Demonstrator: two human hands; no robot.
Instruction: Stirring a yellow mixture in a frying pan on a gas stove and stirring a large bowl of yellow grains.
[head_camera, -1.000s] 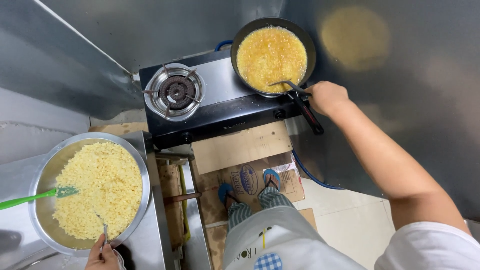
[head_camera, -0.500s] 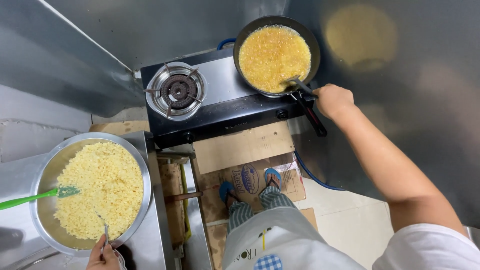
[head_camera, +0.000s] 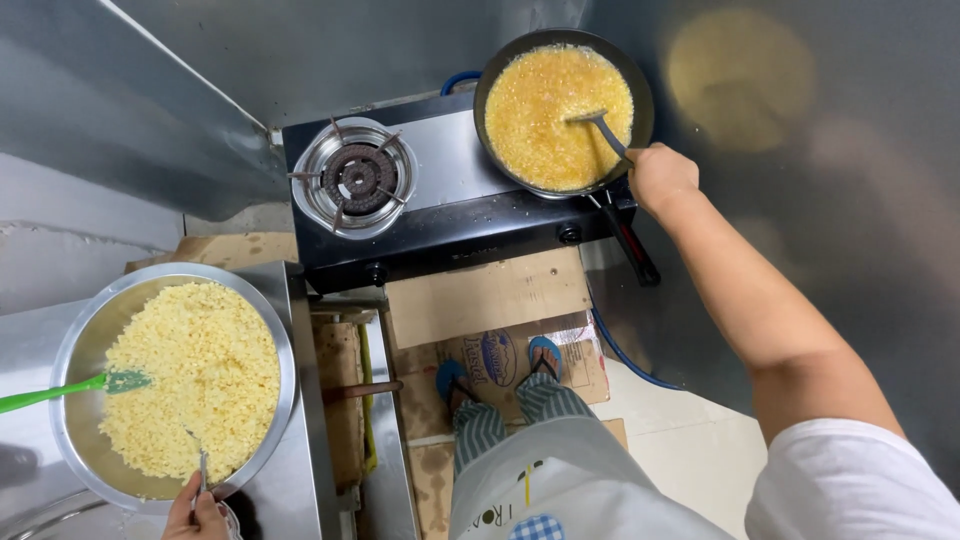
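Two burners top the black and steel gas stove, the biggest thing in view, standing against grey metal walls. On its right-hand burner sits the round black frying pan, filled with bubbling orange-yellow food; the left-hand ring burner is bare. The pan's long black handle points down past the stove's front edge.

At lower left, on a steel counter, rests the wide shallow silver metal bowl heaped with pale yellow crumbly grains. A green-handled spatula leans into the bowl from the left edge, its head touching the grains.

Flattened brown cardboard sheets lie on the floor below the stove, under the person's blue sandals.

The right hand is closed in a fist around the dark grey slotted turner, whose blade lies in the food in the pan. The left hand, only partly in view at the bottom edge, pinches a thin metal spoon whose tip is dug into the grains near the bowl's rim.
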